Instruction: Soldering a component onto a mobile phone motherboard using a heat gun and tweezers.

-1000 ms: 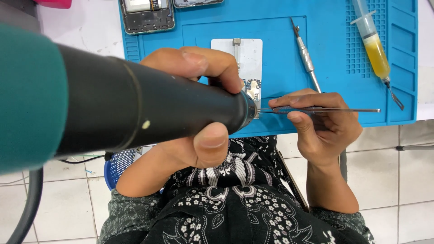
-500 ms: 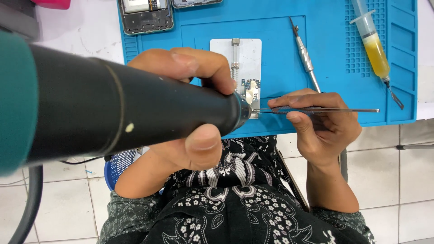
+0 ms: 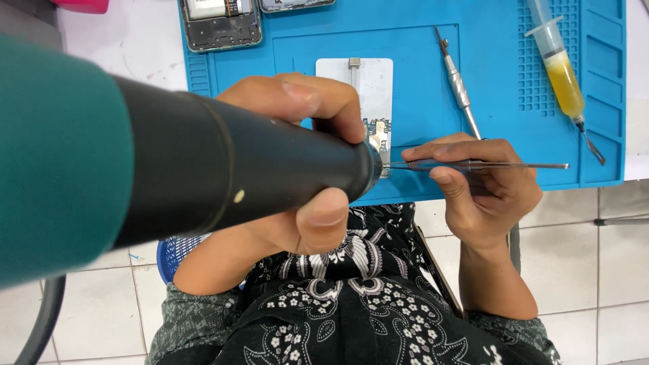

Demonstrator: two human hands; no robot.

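Observation:
My left hand [image 3: 318, 223] is wrapped around the black barrel of a hot-air tool [image 3: 223, 176] with a teal body. Its nozzle points at a small circuit board [image 3: 377, 132] lying on a silver metal plate [image 3: 355, 88]. My right hand [image 3: 487, 196] pinches thin metal tweezers [image 3: 514, 165] held level, their tips touching the near edge of the board right at the nozzle mouth. Plate and board rest on a blue work mat [image 3: 500, 40].
On the mat lie a silver screwdriver [image 3: 460, 88], a syringe of yellow paste [image 3: 561, 67] at the right, and an opened phone body [image 3: 220, 20] at the far left. A black cable [image 3: 40, 324] hangs at lower left. Tiled floor shows below the table edge.
The hot-air tool's nozzle has shifted slightly over the board, and the barrel fills more of the view. The right hand and tweezers have stayed in place.

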